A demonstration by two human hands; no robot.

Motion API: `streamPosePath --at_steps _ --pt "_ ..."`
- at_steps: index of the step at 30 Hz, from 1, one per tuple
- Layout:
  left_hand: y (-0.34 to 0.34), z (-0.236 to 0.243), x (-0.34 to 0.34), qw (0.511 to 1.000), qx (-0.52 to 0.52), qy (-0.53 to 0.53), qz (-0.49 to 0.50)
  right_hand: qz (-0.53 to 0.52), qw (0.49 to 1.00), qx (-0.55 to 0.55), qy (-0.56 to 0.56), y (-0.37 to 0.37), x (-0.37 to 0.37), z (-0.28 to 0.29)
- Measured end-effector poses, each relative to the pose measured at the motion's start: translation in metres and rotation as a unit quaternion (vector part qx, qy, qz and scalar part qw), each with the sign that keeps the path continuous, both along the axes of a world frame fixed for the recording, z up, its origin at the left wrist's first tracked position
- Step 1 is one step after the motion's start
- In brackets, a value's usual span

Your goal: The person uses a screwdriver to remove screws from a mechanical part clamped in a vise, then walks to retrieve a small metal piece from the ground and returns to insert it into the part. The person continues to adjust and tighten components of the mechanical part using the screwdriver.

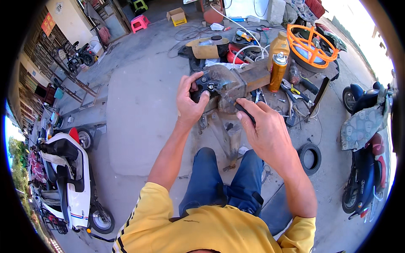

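My left hand [192,95] grips a black metal part [205,86] with a small bright silver fitting at its middle, against the left side of a worn grey bench vise [231,82]. My right hand [259,122] is closed around the black handle [244,109] of a tool, whose narrow end reaches up-left toward the black part. Just right of the vise stand an orange spray can [277,74] and a tan plastic bottle [278,45]. Below them, a wrench [257,96] and pliers [291,90] lie among other loose tools.
An orange ring-shaped frame [312,46] sits at upper right. A white scooter [74,181] stands at left, dark scooters [360,177] at right, and a small tyre [309,159] lies by my right arm. A pink stool [139,22] and cardboard box [177,16] stand behind.
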State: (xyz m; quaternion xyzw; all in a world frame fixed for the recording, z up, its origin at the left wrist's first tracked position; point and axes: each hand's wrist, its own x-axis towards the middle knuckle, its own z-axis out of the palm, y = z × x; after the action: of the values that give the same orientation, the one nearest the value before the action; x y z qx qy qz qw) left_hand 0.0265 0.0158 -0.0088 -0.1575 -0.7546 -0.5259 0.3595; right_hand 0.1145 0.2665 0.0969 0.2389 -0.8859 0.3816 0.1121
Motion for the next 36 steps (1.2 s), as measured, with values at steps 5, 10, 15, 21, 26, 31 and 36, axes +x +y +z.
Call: streamPosePath --at_steps 5,10,15,21,26,31,36 --pt "-0.001 0.0 0.0 1.0 0.009 0.01 -0.007 -0.006 0.996 0.072 0.044 -0.01 -0.003 0.015" --pt "-0.001 0.002 0.0 1.0 -0.003 0.024 -0.002 -0.011 0.992 0.114 0.054 -0.015 -0.005 0.021" --pt "-0.002 0.001 0.0 0.999 -0.004 0.035 -0.01 -0.014 0.989 0.135 0.054 -0.02 -0.007 0.021" --pt "-0.002 0.002 0.002 0.999 -0.007 0.038 -0.008 -0.05 0.979 0.195 0.044 -0.035 -0.003 0.023" --pt "-0.001 0.003 0.0 1.0 0.001 0.018 -0.004 -0.038 0.959 0.274 0.062 -0.048 -0.005 0.036" --pt "0.0 0.0 -0.002 1.0 0.011 0.021 0.002 -0.015 0.952 0.298 0.061 -0.051 -0.007 0.044" --pt "0.004 -0.001 0.002 1.0 0.011 0.025 0.002 -0.018 0.95 0.31 0.039 -0.053 -0.009 0.049"
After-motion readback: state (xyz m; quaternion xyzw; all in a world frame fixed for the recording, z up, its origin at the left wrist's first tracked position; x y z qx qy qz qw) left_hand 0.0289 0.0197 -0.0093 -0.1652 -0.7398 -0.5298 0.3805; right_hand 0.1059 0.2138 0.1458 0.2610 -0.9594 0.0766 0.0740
